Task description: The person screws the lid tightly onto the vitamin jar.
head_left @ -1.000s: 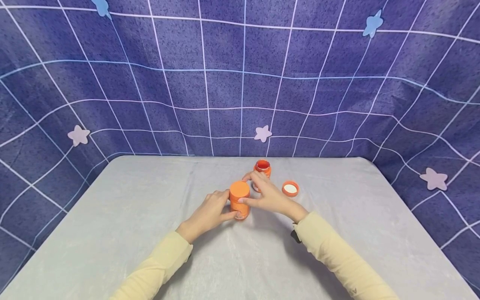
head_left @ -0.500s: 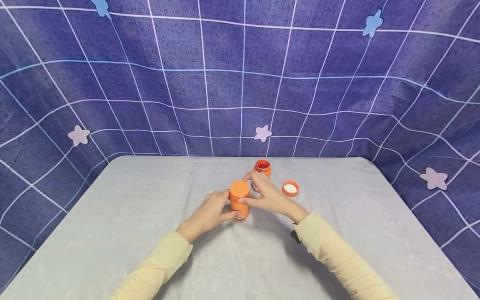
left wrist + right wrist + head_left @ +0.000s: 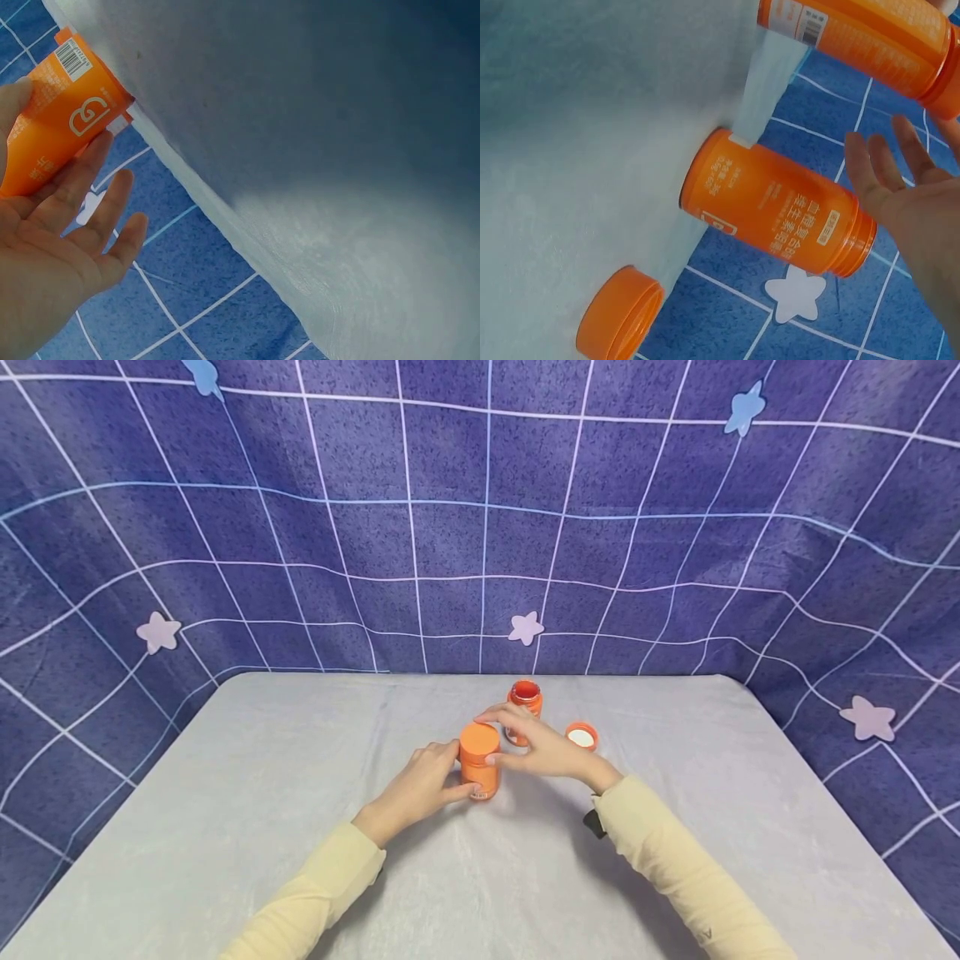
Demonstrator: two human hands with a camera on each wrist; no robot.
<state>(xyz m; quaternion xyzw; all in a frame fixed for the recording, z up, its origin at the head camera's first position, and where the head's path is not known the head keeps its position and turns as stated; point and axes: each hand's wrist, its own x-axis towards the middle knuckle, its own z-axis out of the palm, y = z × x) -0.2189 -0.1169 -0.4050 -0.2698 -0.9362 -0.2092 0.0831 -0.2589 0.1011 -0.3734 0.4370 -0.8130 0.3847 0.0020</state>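
Note:
An orange bottle (image 3: pixel 478 777) with an orange screw cap (image 3: pixel 480 742) stands upright on the table. My left hand (image 3: pixel 422 783) grips its body from the left, thumb at the near side. In the left wrist view, the barcode and white print show on the bottle (image 3: pixel 71 101), with the other fingers spread below. At the cap's right side is my right hand (image 3: pixel 546 750), index finger at the far edge and thumb at the near edge. Just behind this hand stands a second orange bottle (image 3: pixel 526 693) with its mouth uncovered. Its label faces the right wrist camera.
Right of the uncovered bottle, a loose orange cap (image 3: pixel 582 737) lies with its white inside up, partly behind the right hand. A pale grey cloth covers the table (image 3: pixel 300 727). Behind it hangs a blue curtain (image 3: pixel 450 527) with grid lines and stars.
My right hand has turned a little around the cap: its index finger went left along the far edge, its thumb right along the near edge. The left hand and bottle have stayed put.

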